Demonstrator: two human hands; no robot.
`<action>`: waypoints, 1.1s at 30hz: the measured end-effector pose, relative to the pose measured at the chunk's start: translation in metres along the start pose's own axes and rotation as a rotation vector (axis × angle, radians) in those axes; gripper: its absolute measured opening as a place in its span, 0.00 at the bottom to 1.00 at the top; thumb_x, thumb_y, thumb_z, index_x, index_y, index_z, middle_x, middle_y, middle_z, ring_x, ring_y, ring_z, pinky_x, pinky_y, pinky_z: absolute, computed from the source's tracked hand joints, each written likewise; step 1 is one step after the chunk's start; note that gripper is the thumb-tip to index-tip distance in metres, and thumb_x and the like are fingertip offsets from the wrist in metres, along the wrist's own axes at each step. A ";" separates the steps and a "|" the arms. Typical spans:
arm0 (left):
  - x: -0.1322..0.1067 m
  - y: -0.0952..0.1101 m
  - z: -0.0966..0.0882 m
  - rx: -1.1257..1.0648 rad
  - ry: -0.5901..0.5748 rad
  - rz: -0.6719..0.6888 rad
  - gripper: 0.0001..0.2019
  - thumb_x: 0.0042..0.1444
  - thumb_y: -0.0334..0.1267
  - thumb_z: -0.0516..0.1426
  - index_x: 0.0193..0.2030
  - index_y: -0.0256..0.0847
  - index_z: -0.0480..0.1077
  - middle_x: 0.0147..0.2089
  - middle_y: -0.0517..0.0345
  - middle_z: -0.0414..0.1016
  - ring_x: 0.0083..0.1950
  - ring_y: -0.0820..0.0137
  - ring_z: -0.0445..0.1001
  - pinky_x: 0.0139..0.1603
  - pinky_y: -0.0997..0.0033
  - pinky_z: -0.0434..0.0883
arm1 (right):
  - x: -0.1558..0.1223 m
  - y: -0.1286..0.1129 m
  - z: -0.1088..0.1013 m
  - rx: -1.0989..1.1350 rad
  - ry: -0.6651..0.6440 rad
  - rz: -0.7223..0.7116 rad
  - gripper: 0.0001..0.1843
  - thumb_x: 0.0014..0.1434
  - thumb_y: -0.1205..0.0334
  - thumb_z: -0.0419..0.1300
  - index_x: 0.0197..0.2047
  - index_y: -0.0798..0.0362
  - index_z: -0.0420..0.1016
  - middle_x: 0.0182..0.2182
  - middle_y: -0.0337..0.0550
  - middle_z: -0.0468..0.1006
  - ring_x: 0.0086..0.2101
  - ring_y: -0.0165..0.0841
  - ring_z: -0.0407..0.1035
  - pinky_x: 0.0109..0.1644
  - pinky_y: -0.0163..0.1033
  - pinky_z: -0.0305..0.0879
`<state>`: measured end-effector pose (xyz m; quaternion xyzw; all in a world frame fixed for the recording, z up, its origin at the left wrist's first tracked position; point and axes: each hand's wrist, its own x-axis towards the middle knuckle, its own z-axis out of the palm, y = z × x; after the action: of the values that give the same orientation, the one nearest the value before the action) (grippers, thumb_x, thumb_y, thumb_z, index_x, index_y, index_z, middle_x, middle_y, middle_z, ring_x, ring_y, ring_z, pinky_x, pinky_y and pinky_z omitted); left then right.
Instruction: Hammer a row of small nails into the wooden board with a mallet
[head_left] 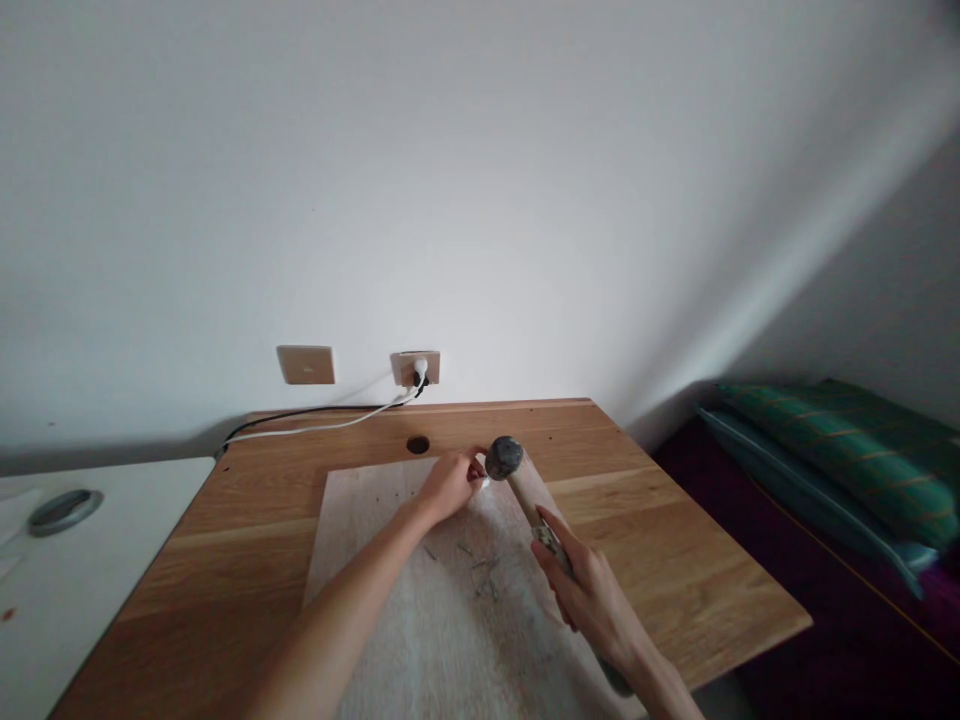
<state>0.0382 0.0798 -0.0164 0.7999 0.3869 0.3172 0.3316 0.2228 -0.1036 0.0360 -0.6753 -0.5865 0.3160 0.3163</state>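
My right hand (581,580) is wrapped round the handle of a mallet (504,457), whose dark rounded head is raised to the right of my left fingers. Near the far edge of a pale wooden board (405,640), my left hand (451,482) has its fingers pinched together. What they hold is too small to make out, and the mallet head partly covers the spot. A small white piece (484,483) shows just below those fingertips. Several loose nails (484,580) lie scattered on the board between my two arms.
The board lies on a wooden desk (675,530) with a round cable hole (418,444). Cables (322,428) run along its back to a wall socket (405,368). A white table (135,510) adjoins on the left; a green cushion (847,450) lies at right.
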 end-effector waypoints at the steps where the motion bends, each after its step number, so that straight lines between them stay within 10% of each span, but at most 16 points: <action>1: 0.000 0.002 -0.001 0.011 -0.002 -0.003 0.23 0.53 0.22 0.59 0.55 0.42 0.78 0.40 0.56 0.86 0.39 0.66 0.82 0.43 0.72 0.74 | 0.000 0.002 0.001 -0.001 -0.003 0.004 0.43 0.69 0.39 0.50 0.73 0.65 0.65 0.14 0.31 0.65 0.15 0.34 0.65 0.22 0.35 0.63; 33: 0.001 0.000 0.001 -0.071 0.003 -0.014 0.27 0.50 0.18 0.58 0.56 0.37 0.78 0.39 0.54 0.86 0.39 0.65 0.84 0.44 0.71 0.77 | 0.000 -0.004 0.000 -0.050 -0.013 0.054 0.42 0.67 0.40 0.50 0.73 0.62 0.66 0.19 0.34 0.68 0.15 0.32 0.65 0.19 0.34 0.62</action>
<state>0.0398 0.0804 -0.0162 0.7845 0.3813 0.3295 0.3614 0.2200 -0.1031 0.0389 -0.6968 -0.5777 0.3138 0.2869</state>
